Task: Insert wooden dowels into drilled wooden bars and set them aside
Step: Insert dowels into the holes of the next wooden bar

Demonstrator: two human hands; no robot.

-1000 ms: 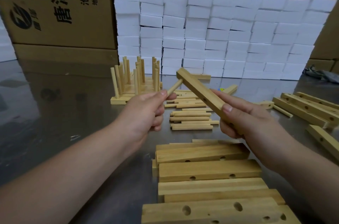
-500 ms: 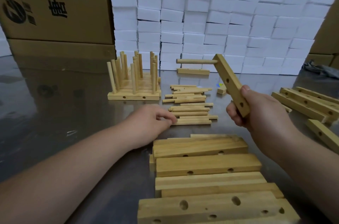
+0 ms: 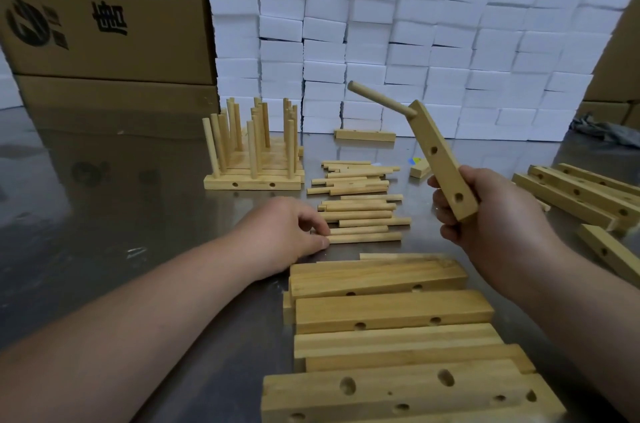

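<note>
Bar (image 3: 440, 159) gripped by right hand (image 3: 491, 214) at two o'clock carries one dowel (image 3: 377, 97); left hand (image 3: 284, 232) pinches a second dowel (image 3: 363, 237), likely for the middle hole (image 3: 433, 150).

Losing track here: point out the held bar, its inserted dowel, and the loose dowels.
held bar (image 3: 444, 171), head view, face between two holes.
inserted dowel (image 3: 381, 99), head view, mid shaft.
loose dowels (image 3: 360, 206), head view, middle of pile.
</note>
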